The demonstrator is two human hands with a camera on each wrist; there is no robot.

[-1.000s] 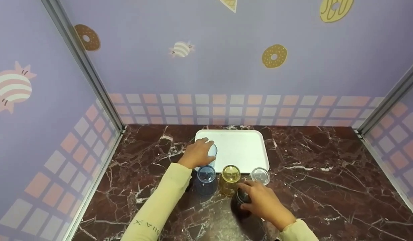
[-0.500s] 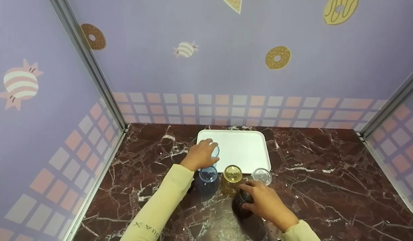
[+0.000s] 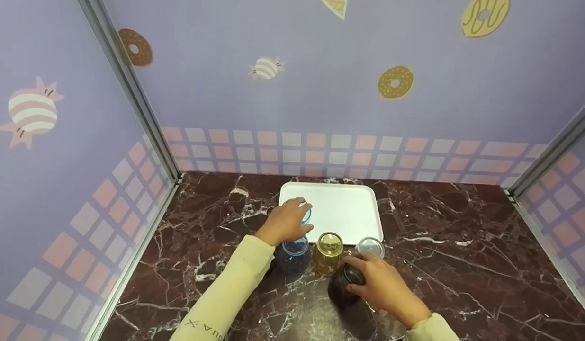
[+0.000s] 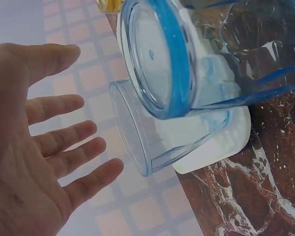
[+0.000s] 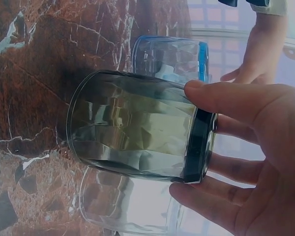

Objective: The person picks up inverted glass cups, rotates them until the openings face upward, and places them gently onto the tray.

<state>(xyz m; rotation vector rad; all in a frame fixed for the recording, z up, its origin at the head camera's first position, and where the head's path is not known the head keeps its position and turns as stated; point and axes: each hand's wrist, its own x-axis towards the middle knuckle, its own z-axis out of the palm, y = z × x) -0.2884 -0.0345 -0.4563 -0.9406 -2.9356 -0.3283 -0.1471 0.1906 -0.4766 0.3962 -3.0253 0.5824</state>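
Observation:
My left hand (image 3: 286,221) hovers with spread fingers over a pale clear glass (image 4: 160,132) standing upright, rim up, on the left part of the white tray (image 3: 344,208). Nothing lies between those fingers in the left wrist view. Nearer to me, a blue glass (image 3: 294,255) stands upside down, its thick base on top. My right hand (image 3: 380,284) grips a dark grey glass (image 5: 132,128) by its base, thumb on one side and fingers on the other. That glass is upside down, its rim right at the table. A yellow glass (image 3: 328,255) stands upside down between the blue and grey ones.
Another clear glass (image 3: 371,247) stands at the tray's front right corner, partly behind my right hand. Dark red marble tabletop (image 3: 444,265) surrounds everything. Patterned purple walls (image 3: 320,104) enclose the table at the back and sides.
My right hand and the grey glass's base have shifted slightly to the right, and more of that glass shows. My left hand hardly moves over the tray. The head view has turned slightly.

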